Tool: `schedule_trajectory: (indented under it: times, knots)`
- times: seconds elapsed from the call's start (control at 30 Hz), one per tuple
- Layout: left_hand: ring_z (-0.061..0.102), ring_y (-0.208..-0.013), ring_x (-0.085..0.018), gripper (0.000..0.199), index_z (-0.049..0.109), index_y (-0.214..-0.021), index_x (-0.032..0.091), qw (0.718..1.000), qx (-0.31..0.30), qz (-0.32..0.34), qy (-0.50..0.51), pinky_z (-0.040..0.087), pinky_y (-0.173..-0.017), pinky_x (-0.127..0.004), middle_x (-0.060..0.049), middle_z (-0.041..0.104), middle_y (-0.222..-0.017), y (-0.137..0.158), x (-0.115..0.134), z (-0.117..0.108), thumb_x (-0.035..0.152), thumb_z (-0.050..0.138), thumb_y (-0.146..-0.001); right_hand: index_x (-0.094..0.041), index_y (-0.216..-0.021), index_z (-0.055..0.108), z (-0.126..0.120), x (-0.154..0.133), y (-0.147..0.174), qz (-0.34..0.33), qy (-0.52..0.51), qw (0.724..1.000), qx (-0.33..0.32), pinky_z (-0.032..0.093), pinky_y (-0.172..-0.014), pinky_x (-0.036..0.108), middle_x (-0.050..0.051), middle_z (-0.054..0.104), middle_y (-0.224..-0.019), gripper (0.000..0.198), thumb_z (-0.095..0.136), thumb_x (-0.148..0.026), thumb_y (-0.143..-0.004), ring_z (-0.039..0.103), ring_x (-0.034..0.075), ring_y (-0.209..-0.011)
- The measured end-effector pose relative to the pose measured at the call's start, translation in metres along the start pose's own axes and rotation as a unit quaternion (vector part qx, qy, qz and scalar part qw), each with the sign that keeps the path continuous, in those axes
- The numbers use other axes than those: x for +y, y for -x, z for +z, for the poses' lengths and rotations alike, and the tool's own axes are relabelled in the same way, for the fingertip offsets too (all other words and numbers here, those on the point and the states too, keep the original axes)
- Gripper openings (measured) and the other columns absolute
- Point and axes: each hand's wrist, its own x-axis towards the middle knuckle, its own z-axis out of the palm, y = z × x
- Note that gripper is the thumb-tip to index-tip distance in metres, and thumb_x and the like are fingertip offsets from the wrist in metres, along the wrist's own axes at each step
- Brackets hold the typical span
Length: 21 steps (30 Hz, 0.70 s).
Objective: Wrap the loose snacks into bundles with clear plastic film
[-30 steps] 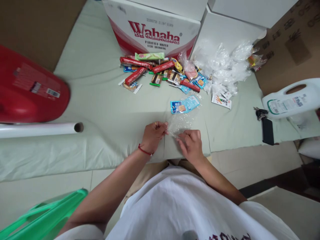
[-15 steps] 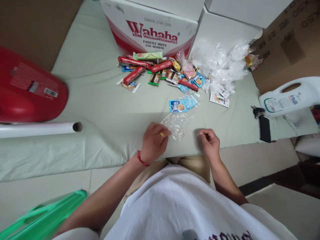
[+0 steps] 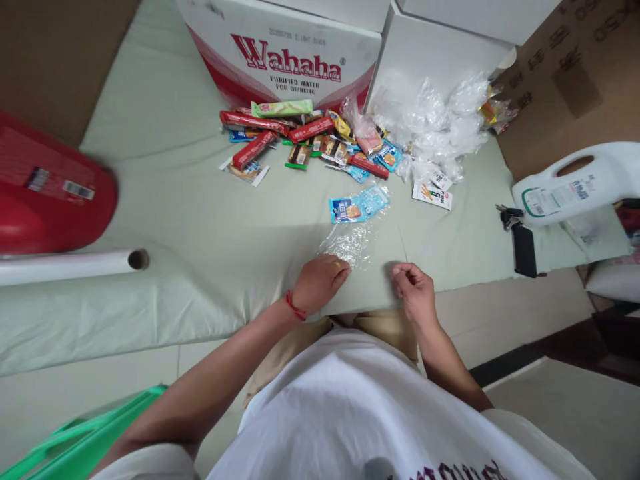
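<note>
My left hand (image 3: 323, 283), with a yellow ring and a red bracelet (image 3: 295, 305) on the wrist, is closed at the near edge of a clear plastic bag (image 3: 349, 243). Its fingertips press on that edge. The bag lies crumpled on the green-covered surface. A blue snack packet (image 3: 357, 204) lies at the bag's far end; I cannot tell whether it is inside. To the right, apart from the bag, my right hand (image 3: 416, 288) rests with its fingers curled together. Anything between those fingertips is too small or hidden to see.
Behind lies a pile of wrapped snacks (image 3: 300, 155), against a Wahaha carton (image 3: 285, 57). Right of it are clear bags (image 3: 430, 127) and a white packet (image 3: 433, 195). A white jug (image 3: 565, 190), keys (image 3: 510, 217) and black phone (image 3: 524, 250) lie right; a red container (image 3: 50, 187) and white roll (image 3: 65, 265) left.
My left hand has moved slightly right and lowered onto the near edge of the plastic bag, its fingers closing there. My right hand has hardly moved. The view has shifted a little.
</note>
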Motion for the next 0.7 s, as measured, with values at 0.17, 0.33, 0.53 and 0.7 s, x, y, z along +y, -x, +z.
schedule_trajectory:
  times: [0.17, 0.33, 0.53, 0.7]
  knots:
    - [0.069, -0.091, -0.022, 0.028, 0.074, -0.091, 0.022, 0.993, 0.02, -0.072, 0.087, 0.047, -0.081, -0.033, -0.006, 0.077, -0.092, 0.0, 0.009, -0.002, 0.029, 0.049, -0.101, -0.019, -0.086, 0.076, 0.021, -0.011, 0.007, 0.128, -0.076, 0.98, -0.133, 0.026, -0.039, 0.022, 0.001, 0.067, -0.073, 0.041, 0.088, -0.056, -0.072, 0.038, 0.007, -0.049]
    - [0.069, -0.089, -0.022, 0.022, 0.074, -0.091, 0.022, 0.988, 0.051, -0.082, 0.121, 0.049, -0.083, -0.033, -0.004, 0.077, -0.09, 0.0, 0.013, 0.003, 0.028, 0.054, -0.096, -0.019, -0.084, 0.074, 0.036, -0.02, 0.009, 0.193, -0.133, 0.956, -0.175, 0.023, -0.035, 0.019, 0.002, 0.068, -0.074, 0.048, 0.088, -0.063, -0.071, 0.04, 0.006, -0.048]
    - [0.067, -0.092, -0.024, 0.023, 0.073, -0.092, 0.021, 0.995, 0.07, -0.045, 0.06, 0.05, -0.087, -0.036, -0.007, 0.075, -0.091, 0.002, 0.017, 0.016, 0.027, 0.053, -0.101, -0.019, -0.079, 0.07, 0.046, -0.022, 0.014, 0.198, -0.146, 0.954, -0.174, 0.024, -0.035, 0.018, 0.0, 0.063, -0.071, 0.054, 0.089, -0.069, -0.067, 0.043, 0.006, -0.049]
    - [0.065, -0.093, -0.024, 0.029, 0.073, -0.092, 0.019, 0.997, 0.069, -0.003, -0.016, 0.05, -0.081, -0.037, -0.009, 0.074, -0.091, 0.002, 0.023, 0.024, 0.027, 0.048, -0.106, -0.023, -0.082, 0.069, 0.051, -0.016, 0.019, 0.107, -0.1, 0.983, -0.115, 0.031, -0.037, 0.019, -0.003, 0.059, -0.072, 0.043, 0.095, -0.053, -0.065, 0.043, 0.007, -0.051]
